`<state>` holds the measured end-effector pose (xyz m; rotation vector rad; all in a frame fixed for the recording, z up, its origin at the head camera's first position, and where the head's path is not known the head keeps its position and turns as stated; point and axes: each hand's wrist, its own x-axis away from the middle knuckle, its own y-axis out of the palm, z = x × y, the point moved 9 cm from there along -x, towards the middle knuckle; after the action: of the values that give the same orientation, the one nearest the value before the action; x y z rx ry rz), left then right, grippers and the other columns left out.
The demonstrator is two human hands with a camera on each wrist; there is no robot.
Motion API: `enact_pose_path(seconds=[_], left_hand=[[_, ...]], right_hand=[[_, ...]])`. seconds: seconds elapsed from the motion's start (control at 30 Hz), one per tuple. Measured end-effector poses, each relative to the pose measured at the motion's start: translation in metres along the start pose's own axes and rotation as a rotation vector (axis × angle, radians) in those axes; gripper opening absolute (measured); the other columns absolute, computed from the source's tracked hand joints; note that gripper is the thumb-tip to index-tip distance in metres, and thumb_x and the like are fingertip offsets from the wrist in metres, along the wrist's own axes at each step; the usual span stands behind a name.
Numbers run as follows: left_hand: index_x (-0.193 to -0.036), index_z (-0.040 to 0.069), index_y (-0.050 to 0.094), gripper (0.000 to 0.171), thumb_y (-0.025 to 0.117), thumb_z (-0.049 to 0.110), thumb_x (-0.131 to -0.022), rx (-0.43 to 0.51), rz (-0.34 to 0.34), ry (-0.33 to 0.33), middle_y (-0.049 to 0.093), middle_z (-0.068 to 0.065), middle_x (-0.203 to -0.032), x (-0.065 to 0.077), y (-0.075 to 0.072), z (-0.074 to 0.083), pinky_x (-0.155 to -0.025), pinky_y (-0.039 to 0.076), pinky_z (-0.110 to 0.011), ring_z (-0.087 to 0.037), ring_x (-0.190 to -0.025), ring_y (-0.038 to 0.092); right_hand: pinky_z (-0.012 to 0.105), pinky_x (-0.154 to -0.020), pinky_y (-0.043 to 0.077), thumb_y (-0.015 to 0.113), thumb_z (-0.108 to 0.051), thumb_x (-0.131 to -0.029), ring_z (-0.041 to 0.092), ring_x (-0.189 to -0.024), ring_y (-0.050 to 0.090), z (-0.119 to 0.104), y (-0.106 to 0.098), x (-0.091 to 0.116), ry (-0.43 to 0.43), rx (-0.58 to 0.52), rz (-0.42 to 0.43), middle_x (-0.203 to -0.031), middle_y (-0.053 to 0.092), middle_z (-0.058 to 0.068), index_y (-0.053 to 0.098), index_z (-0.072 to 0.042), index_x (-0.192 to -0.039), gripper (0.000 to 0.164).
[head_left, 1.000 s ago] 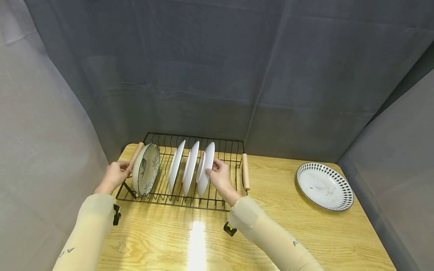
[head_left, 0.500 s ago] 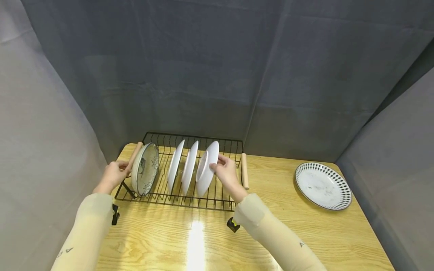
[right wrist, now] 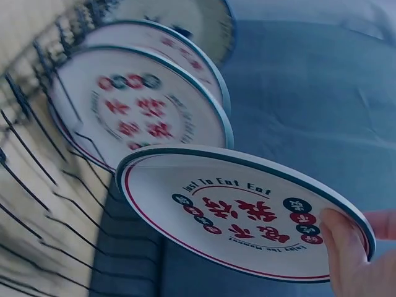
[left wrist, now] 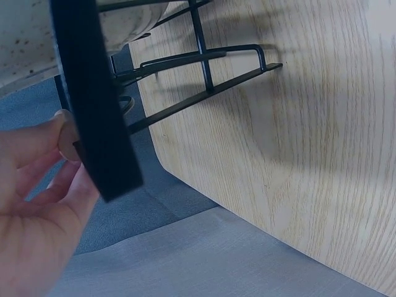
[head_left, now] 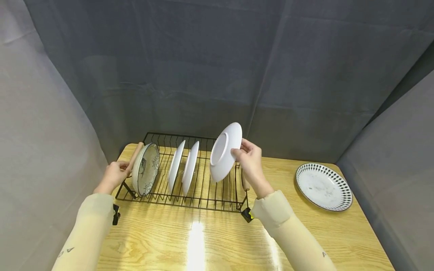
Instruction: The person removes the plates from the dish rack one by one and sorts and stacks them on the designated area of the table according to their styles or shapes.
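My right hand point(head_left: 251, 162) pinches the rim of a white plate point(head_left: 226, 152), tilted above the right part of the black wire dish rack point(head_left: 203, 204). In the right wrist view this plate point(right wrist: 247, 216) shows red printed characters and a green rim. My left hand point(head_left: 114, 176) grips the rack's left wooden handle point(head_left: 135, 157); the left wrist view shows fingers point(left wrist: 37, 142) and thumb at the handle's end. Two white plates, a left one point(head_left: 176, 167) and a right one point(head_left: 191, 168), stand upright in the rack. A patterned bowl-like dish point(head_left: 147, 169) stands at its left end.
An oval white plate point(head_left: 323, 186) with a dark diamond-patterned rim lies on the wooden table point(head_left: 152, 237) at the right. Grey cloth point(head_left: 203, 75) hangs behind, with cloth walls at both sides. The rack's right wooden handle point(head_left: 246, 184) is partly behind my right hand.
The right hand has lifted the rightmost white plate up and to the right, out of the rack's slots, and it now leans more. My left hand has stayed on the handle.
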<state>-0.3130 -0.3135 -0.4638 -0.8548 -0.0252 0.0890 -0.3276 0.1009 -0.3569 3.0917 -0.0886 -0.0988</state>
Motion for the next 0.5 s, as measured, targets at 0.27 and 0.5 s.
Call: enact_pose_path(seconds=[0.27, 0.5], left_hand=[[-0.121, -0.015, 0.049, 0.036, 0.053, 0.000, -0.089, 0.012, -0.009, -0.008, 0.057, -0.031, -0.104, 0.001, 0.001, 0.000, -0.075, 0.050, -0.047, -0.043, -0.094, 0.059], [-0.121, -0.015, 0.049, 0.036, 0.053, 0.001, -0.089, 0.003, -0.011, -0.010, 0.057, -0.031, -0.105, 0.001, 0.001, 0.001, -0.075, 0.050, -0.047, -0.043, -0.095, 0.058]], right_hand=[[0.019, -0.068, 0.052, 0.053, 0.010, -0.082, 0.008, -0.083, 0.062, -0.040, -0.039, -0.005, -0.101, 0.038, 0.033, -0.114, 0.055, 0.026, 0.049, 0.011, -0.124, 0.043], [0.015, -0.071, 0.050, 0.054, 0.012, -0.081, 0.006, -0.083, 0.061, -0.063, -0.071, -0.006, -0.218, 0.141, 0.111, -0.110, 0.057, 0.025, 0.053, 0.012, -0.121, 0.040]])
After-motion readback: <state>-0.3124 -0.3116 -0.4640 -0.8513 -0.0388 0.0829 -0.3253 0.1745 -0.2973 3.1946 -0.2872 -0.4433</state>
